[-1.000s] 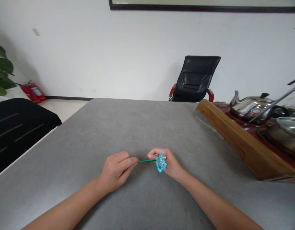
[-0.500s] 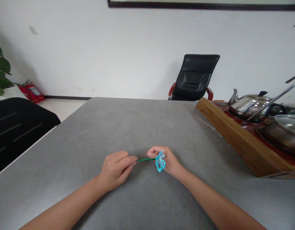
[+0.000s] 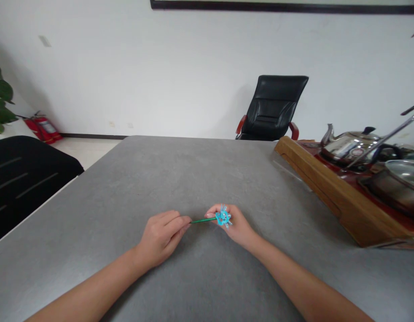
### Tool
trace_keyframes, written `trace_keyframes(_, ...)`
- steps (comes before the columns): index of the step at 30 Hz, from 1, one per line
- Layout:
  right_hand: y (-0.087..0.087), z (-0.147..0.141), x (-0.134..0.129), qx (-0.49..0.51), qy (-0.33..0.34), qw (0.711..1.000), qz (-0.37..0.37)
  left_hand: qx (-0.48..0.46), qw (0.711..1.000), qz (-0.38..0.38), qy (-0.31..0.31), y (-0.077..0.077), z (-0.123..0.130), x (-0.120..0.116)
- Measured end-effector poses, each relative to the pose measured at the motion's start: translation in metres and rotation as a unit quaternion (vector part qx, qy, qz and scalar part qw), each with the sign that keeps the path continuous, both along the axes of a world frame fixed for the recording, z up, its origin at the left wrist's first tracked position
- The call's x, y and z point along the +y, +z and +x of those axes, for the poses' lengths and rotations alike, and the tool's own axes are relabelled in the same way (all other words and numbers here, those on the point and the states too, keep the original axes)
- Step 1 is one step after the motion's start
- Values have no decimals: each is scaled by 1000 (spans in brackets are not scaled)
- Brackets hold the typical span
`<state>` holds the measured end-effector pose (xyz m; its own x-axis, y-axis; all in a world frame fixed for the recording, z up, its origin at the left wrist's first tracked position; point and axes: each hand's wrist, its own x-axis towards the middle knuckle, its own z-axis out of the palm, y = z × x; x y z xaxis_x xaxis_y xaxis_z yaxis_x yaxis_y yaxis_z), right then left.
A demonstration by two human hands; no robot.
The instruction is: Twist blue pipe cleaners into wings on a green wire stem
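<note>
A small artificial flower (image 3: pixel 223 218) with bright blue looped petals and a thin green stem (image 3: pixel 204 220) is held low over the table, lying nearly level. My left hand (image 3: pixel 164 236) pinches the far left end of the stem between thumb and fingertips. Behind the blue petals is my right hand (image 3: pixel 239 228), its fingers curled and its thumb at the stem just below the flower head. The petals cover part of the right palm and fingers.
The grey table (image 3: pixel 180 165) spreads around both hands. At the right stands a wooden tea tray (image 3: pixel 321 190) with a steel kettle (image 3: pixel 352 145) and a lidded pot (image 3: pixel 399 185). Beyond are a black office chair (image 3: pixel 277 107), another black chair (image 3: pixel 28 179) and red fire extinguishers (image 3: pixel 44 127).
The blue flower head has turned and looks rounder and more compact, sitting slightly higher and further left. The stem tilts up a little more to the right. Both hands stay almost in place.
</note>
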<state>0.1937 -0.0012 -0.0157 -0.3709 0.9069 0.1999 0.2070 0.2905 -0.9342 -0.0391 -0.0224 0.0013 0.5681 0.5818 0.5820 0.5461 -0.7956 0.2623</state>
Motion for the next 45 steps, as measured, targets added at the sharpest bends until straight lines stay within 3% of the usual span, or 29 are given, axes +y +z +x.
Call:
trace_keyframes(16, 2, -1, -1, -17, -1, 1000, 23, -5, 1000, -11, 2, -3, 0, 1)
trace_keyframes(45, -1, -2, -1, -17, -15, 1000, -6, -13, 1000, -25, 7, -1, 1, 1)
